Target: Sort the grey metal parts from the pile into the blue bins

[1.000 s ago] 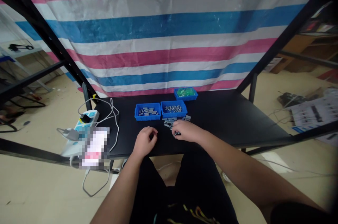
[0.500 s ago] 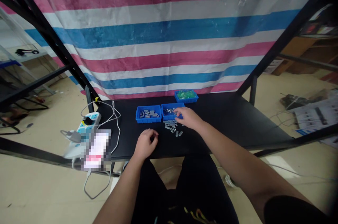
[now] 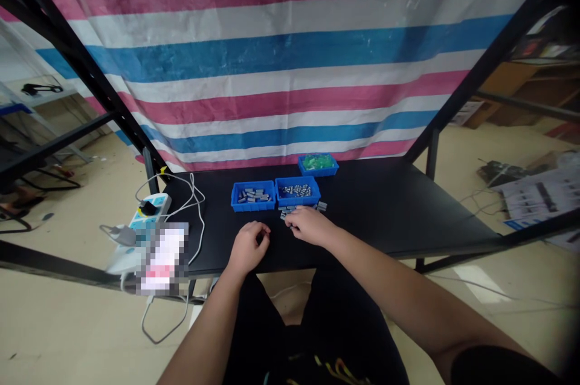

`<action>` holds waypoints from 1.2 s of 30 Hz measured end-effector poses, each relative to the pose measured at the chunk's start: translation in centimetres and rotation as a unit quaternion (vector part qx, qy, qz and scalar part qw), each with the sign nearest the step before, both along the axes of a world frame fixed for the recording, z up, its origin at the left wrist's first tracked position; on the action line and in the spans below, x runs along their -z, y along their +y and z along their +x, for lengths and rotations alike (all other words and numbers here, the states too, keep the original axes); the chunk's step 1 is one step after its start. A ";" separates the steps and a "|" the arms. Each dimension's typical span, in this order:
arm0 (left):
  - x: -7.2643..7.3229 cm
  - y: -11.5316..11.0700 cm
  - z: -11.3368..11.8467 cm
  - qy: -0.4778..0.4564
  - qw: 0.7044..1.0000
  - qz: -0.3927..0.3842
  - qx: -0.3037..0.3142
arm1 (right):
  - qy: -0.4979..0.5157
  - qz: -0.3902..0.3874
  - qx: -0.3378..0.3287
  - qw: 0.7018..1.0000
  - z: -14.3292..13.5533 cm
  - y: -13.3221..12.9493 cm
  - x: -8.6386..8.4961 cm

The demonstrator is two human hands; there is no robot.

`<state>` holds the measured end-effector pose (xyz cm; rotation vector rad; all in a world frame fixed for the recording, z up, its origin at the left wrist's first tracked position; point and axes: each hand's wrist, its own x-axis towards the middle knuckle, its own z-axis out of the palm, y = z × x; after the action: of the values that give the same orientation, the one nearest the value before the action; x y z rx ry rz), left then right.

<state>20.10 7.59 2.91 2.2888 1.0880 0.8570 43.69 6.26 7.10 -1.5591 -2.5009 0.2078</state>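
We had our right hand [image 3: 310,225] at frame centre, fingers curled onto the loose grey parts [image 3: 301,208] on the table [image 3: 385,203], though we couldn't tell if the grip pinched one. Our left hand [image 3: 248,246] sat closed in a loose fist beside it. Just above, two blue trays [image 3: 274,194] already held grey parts; a small pile remained loose. A green-filled tray [image 3: 318,163] sat behind.
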 end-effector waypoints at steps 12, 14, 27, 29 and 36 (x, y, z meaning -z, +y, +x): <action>0.0 0.1 0.0 -0.009 1.000 0.009 -0.005 | 0.088 0.082 0.143 0.982 2.8 2.1 -2.4; 0.0 0.1 0.0 -0.011 1.000 0.008 -0.004 | 0.073 0.053 0.123 0.988 2.9 1.7 -2.5; -0.1 0.0 0.0 -0.013 1.000 0.004 -0.001 | -0.029 -0.047 0.037 0.998 0.7 1.4 -0.5; -0.2 0.0 0.0 -0.013 1.000 0.005 -0.002 | -0.013 -0.050 0.015 0.999 1.0 1.8 -1.0; -0.2 0.0 0.0 -0.014 1.000 0.008 -0.005 | 0.057 0.094 0.175 0.978 1.8 2.4 -2.9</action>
<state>20.08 7.59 3.06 2.2804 1.0841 0.9021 45.51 8.65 9.96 -1.8129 -2.0498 0.0097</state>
